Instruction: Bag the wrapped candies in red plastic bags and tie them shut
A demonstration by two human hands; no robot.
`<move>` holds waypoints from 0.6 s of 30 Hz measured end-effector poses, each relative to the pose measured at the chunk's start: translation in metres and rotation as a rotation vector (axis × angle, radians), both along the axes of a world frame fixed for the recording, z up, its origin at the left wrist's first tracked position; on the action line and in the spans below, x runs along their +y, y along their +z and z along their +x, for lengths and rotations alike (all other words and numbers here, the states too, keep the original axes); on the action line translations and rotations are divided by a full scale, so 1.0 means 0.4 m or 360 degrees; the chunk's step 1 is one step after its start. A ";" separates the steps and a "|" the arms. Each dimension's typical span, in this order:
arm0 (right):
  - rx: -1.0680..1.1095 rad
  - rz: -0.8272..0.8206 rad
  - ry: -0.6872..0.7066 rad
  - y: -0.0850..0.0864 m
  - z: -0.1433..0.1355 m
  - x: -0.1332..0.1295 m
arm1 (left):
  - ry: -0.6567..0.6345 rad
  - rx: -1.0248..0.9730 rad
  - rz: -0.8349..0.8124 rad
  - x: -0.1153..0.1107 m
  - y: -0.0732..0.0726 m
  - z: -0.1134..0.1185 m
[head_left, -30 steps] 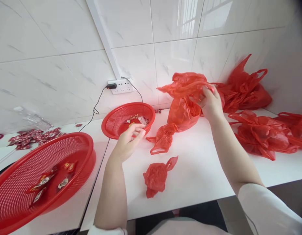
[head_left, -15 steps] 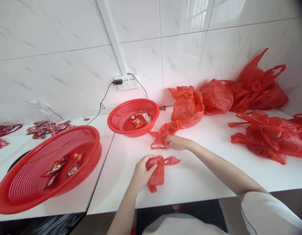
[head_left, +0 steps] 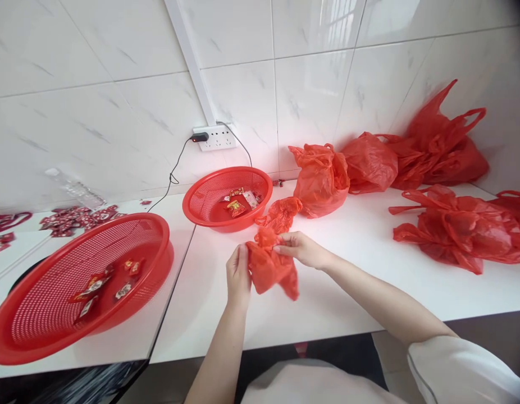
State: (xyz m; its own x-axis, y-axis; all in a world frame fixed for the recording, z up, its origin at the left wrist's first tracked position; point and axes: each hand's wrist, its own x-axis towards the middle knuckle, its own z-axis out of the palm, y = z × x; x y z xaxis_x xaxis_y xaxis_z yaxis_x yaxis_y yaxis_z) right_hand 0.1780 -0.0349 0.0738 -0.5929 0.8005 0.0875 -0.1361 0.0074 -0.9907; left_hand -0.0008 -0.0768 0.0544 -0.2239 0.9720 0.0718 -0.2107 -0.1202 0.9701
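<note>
Between my hands, above the front of the white table (head_left: 327, 303), is a crumpled red plastic bag (head_left: 270, 269). My left hand (head_left: 238, 275) pinches its left edge, thumb up. On the upper right, the fingers of my right hand (head_left: 300, 248) grip the same bag. Whether anything is inside it cannot be made out. Just behind lies another crumpled red bag (head_left: 284, 214), touching or close to the small red basket (head_left: 226, 225), which holds a few wrapped snack packets (head_left: 236, 209).
A large red basket (head_left: 159, 224) with several packets stands at the left. Behind it lie small red packets (head_left: 70, 221) and a clear plastic bottle (head_left: 81, 192). Filled red bags (head_left: 321, 182) line the wall; more bags (head_left: 466, 227) lie at right. A cable (head_left: 173, 168) hangs from the power strip (head_left: 218, 138).
My right hand has left the bag by the small basket and now grips the bag in my left hand. That bag has been lifted and spread wider.
</note>
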 end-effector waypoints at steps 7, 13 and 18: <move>0.0190 -0.0208 -0.0736 -0.015 0.152 0.010 | 0.0323 -0.0781 0.0150 0.026 0.008 -0.121; 0.0206 -0.0109 -0.1120 -0.009 0.236 -0.011 | 0.0607 -0.0312 0.0538 0.017 0.020 -0.169; 0.0147 -0.0185 -0.0962 0.003 0.200 -0.027 | -0.0049 0.0795 0.0854 -0.013 0.074 -0.068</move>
